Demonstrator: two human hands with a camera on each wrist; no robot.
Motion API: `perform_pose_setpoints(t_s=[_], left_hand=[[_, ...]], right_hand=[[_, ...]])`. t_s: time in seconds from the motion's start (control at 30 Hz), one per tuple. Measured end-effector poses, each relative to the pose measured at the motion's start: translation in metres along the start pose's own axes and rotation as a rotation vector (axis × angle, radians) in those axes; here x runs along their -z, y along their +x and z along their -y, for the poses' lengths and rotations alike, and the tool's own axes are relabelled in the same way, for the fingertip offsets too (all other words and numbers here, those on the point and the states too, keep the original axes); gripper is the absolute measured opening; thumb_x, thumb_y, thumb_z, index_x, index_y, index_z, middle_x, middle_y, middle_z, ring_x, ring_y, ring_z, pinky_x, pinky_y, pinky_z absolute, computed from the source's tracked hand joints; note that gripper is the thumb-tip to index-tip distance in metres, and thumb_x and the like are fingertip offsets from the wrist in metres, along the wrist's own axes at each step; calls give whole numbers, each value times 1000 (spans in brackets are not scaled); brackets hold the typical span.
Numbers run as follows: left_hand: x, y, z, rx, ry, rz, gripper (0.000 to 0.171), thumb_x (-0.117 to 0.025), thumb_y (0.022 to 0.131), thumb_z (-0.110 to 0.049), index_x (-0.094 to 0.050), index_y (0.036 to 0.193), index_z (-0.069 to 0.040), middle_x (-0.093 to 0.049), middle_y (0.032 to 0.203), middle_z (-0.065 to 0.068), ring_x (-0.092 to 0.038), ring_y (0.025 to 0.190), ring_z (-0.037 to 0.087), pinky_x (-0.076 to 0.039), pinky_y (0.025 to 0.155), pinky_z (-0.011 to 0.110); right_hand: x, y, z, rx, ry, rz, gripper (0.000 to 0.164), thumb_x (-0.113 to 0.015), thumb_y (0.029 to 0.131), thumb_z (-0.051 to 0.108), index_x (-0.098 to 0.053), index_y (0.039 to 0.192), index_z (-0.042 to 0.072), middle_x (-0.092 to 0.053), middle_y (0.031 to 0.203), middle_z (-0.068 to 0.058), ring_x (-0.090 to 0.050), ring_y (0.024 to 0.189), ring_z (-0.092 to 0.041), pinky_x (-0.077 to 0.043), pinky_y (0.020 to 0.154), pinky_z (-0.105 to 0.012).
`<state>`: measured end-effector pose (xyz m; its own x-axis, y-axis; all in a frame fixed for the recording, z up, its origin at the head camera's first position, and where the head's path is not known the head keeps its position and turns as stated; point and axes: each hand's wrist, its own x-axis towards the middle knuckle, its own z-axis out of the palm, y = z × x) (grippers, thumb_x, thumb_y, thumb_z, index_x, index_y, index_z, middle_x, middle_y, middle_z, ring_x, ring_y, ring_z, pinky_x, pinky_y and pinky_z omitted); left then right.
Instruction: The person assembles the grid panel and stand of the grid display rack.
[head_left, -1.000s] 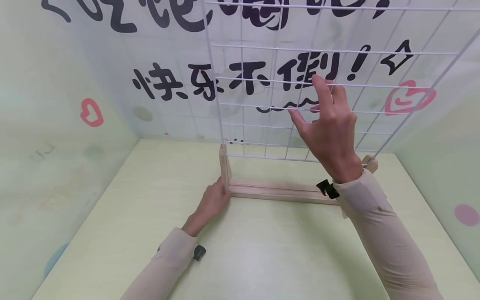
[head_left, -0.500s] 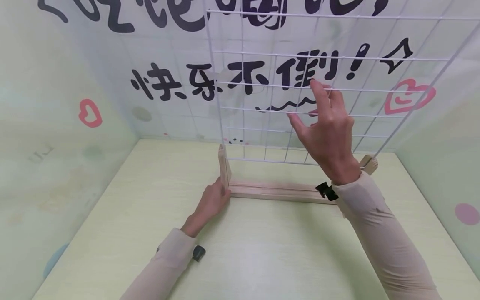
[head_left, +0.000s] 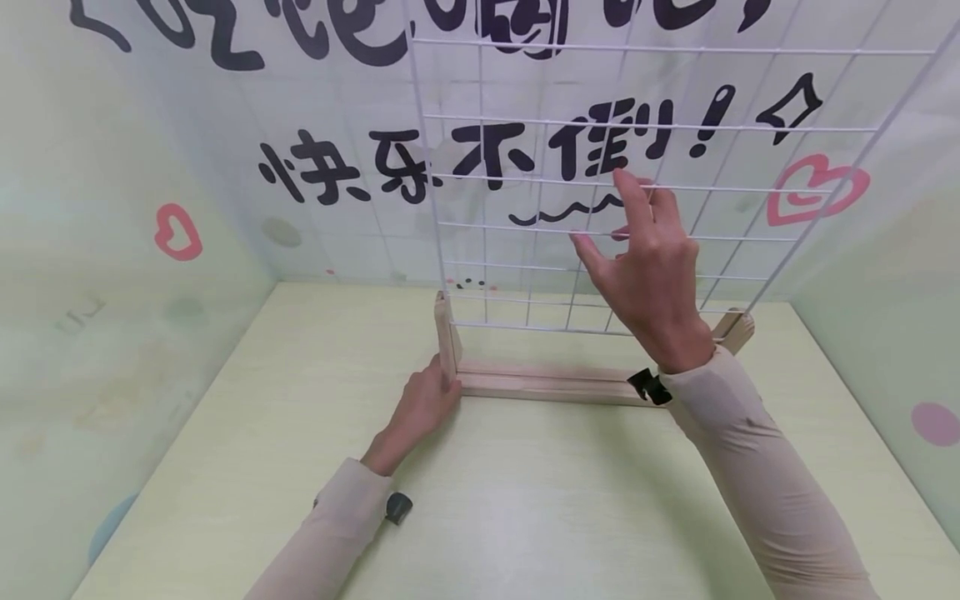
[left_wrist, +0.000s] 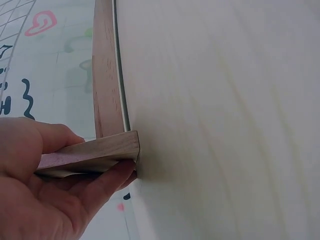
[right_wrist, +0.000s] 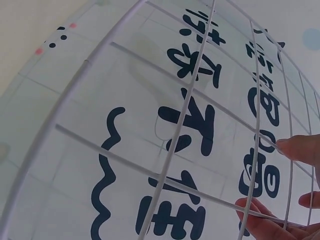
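A white wire grid panel [head_left: 757, 52] stands up from a light wooden stand [head_left: 547, 388] made of a bottom bar and two end posts. The panel's lower corners meet the tops of the posts. My left hand [head_left: 423, 400] grips the left post low down; in the left wrist view its thumb and fingers pinch the wooden post [left_wrist: 107, 149] from both sides. My right hand [head_left: 656, 275] holds the grid partway up, fingers curled around its wires. In the right wrist view, the fingers [right_wrist: 267, 222] lie behind the wires of the grid's frame [right_wrist: 67, 95] side.
The stand rests on a pale wood-grain tabletop [head_left: 495, 492]. Behind it is a wall covering [head_left: 352, 242] printed with black characters and pink hearts. Similar walls enclose the left and right sides. The right forearm [head_left: 757, 467] passes in front of the right post [head_left: 737, 329].
The grid panel has moved slightly downward in the head view, its right side shifting left. My right hand has followed it down and a little left. My left hand keeps its hold on the post.
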<state>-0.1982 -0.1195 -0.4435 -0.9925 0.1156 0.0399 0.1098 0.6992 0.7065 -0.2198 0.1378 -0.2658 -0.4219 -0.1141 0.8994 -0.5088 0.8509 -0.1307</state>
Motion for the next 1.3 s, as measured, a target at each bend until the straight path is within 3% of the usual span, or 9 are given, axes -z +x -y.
perform_pose_setpoints(t_s=[0.33,0.83,1.3], left_hand=[[1,0,1,4,-15,24,55,-51,88,-14,-29,136,3,-56,71,8,-46,38,13,-35,31,24],[1,1,3,-3,5,43,57,-48,89,-15,-25,138,2,-52,59,6,-41,35,11,-31,29,21],[1,1,4,5,3,60,58,-47,90,-16,-22,139,2,-53,59,6,-42,35,11,-31,29,21]], right_hand=[[1,0,-1,34,-19,7,61,-68,77,31,-46,127,4,-54,107,-21,-65,68,-25,-48,45,-32],[-2,-2,-1,15,14,6,60,-69,77,28,-47,126,4,-54,107,-21,-65,69,-27,-49,47,-33],[-7,-9,3,33,7,19,58,-70,76,28,-48,123,3,-53,105,-21,-64,66,-25,-48,46,-31]])
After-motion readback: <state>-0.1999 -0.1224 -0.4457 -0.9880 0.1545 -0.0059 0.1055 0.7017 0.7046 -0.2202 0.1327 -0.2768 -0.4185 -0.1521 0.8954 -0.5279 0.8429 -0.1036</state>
